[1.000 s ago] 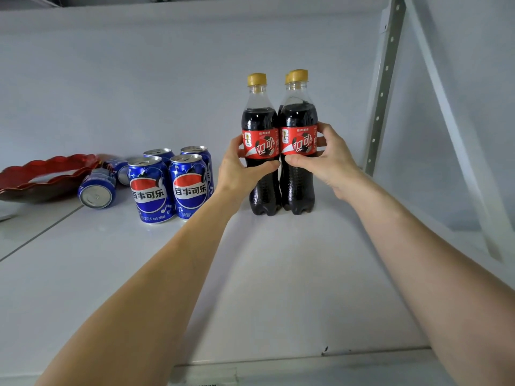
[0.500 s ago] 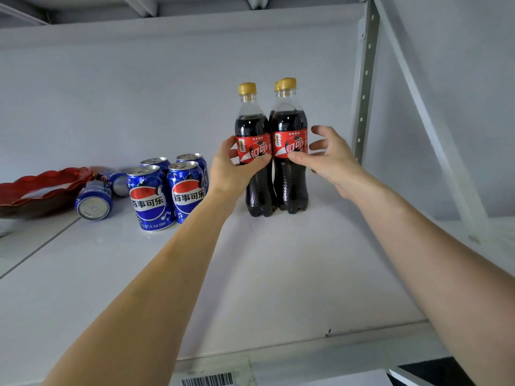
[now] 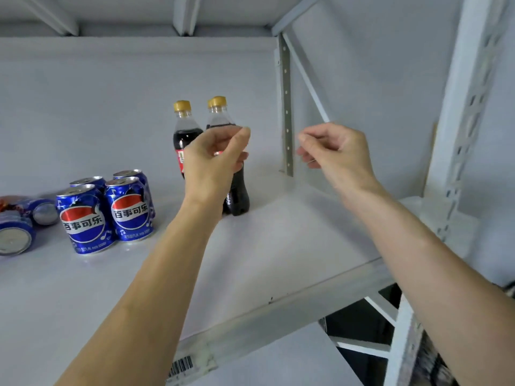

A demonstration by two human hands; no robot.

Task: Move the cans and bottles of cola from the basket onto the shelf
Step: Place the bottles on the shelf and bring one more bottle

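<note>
Two cola bottles with yellow caps stand upright side by side at the back of the white shelf (image 3: 278,246): the left bottle (image 3: 184,135) and the right bottle (image 3: 237,196). My left hand (image 3: 214,165) hovers in front of them with loosely curled fingers, holding nothing and covering their labels. My right hand (image 3: 338,154) is in the air to the right of the bottles, apart from them and also empty. Several blue cola cans (image 3: 83,218) stand upright in a cluster on the shelf, left of the bottles.
More blue cans (image 3: 15,235) lie on their sides at the far left edge. A perforated metal post (image 3: 286,107) rises behind the bottles, and another upright (image 3: 459,135) frames the right side. A barcode label (image 3: 181,365) sits on the shelf's front lip.
Both hands have let go of the bottles and drawn back toward me, the right one moving off to the right. The bottles stay standing. The view has shifted right and down.
</note>
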